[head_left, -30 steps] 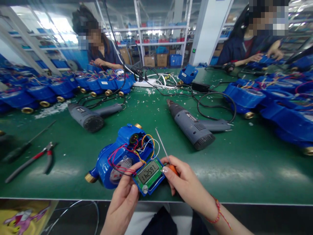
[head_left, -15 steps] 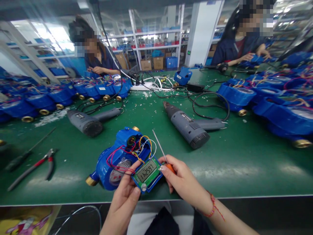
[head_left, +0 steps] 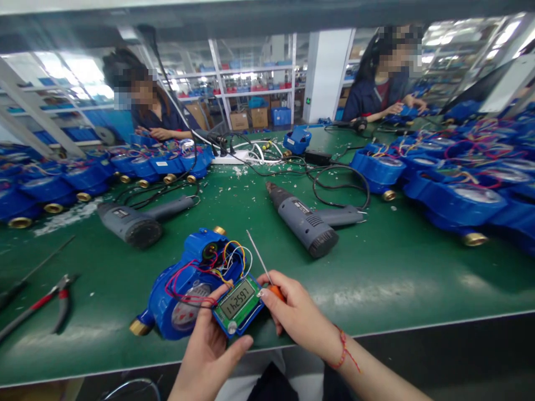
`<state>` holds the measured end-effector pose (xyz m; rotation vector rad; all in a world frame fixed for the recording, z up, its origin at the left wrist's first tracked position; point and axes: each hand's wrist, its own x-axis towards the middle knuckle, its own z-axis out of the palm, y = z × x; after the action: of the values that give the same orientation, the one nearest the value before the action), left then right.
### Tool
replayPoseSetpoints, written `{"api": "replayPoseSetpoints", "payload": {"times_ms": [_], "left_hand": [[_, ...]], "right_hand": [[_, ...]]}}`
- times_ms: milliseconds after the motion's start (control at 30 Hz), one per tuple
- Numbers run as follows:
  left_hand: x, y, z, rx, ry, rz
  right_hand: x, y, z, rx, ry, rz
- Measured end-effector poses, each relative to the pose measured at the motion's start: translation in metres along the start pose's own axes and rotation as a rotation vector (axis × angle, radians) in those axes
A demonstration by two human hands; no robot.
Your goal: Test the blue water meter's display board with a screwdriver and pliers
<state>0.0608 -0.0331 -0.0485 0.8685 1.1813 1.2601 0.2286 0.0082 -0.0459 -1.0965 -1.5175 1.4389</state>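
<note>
A blue water meter (head_left: pixel 184 287) with brass ends lies on the green table (head_left: pixel 397 278) near its front edge, its housing open and coloured wires spilling out. My left hand (head_left: pixel 207 356) is closed on a small green circuit board with an LCD display (head_left: pixel 237 305), held over the meter and joined to it by the wires. My right hand (head_left: pixel 298 317) touches the board's right edge and grips a thin screwdriver (head_left: pixel 261 264) with an orange handle, its shaft pointing up and away.
Two grey heat guns (head_left: pixel 303 220) (head_left: pixel 134 220) lie beyond the meter with black cables. Red-handled pliers (head_left: pixel 42 303) lie at the left. Rows of blue meters (head_left: pixel 455 189) line both sides. Two other people work at the far side.
The view has tilted up and shifted, so everything sits lower and further left in the picture. My hands keep the same hold on the board and screwdriver.
</note>
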Motion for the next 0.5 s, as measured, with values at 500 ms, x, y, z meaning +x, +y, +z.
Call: {"api": "replayPoseSetpoints", "payload": {"times_ms": [500], "left_hand": [[0.010, -0.002, -0.023, -0.257, -0.258, -0.029]], "right_hand": [[0.001, 0.003, 0.000, -0.022, 0.007, -0.030]]}}
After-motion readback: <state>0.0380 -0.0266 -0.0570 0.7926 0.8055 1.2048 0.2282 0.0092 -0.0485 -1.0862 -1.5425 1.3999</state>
